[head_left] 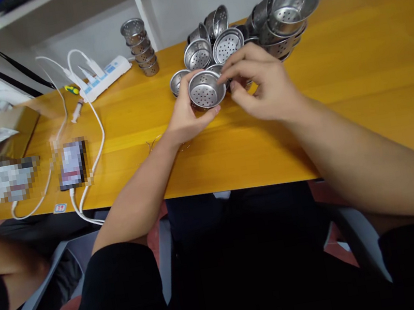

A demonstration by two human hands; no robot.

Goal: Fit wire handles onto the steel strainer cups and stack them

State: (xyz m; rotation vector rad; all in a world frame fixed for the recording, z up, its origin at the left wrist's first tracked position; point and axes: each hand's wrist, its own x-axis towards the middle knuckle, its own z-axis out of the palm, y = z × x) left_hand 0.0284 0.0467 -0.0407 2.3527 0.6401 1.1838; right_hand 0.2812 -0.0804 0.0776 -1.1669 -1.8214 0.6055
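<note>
My left hand (186, 112) is wrapped round a perforated metal cup (205, 91), its open top tilted toward me. At the cup's right rim is my right hand (264, 83), fingers bent and pinched together; whatever lies between the fingertips is too small to make out. Behind both hands several similar cups (228, 46) lie in a loose pile, tilted different ways. Larger metal cups (292, 8) are nested at the right of that pile. Further left, an upright stack of perforated cups (143, 49) stands near the shelf.
A white power strip (106, 79) with plugged cables lies at the back left, beside a small syringe (77, 111). A phone (72, 165) on a cable rests near the front left edge. Thin wire pieces (155, 141) lie beside my left forearm. Another person's arm (7, 260) shows at far left.
</note>
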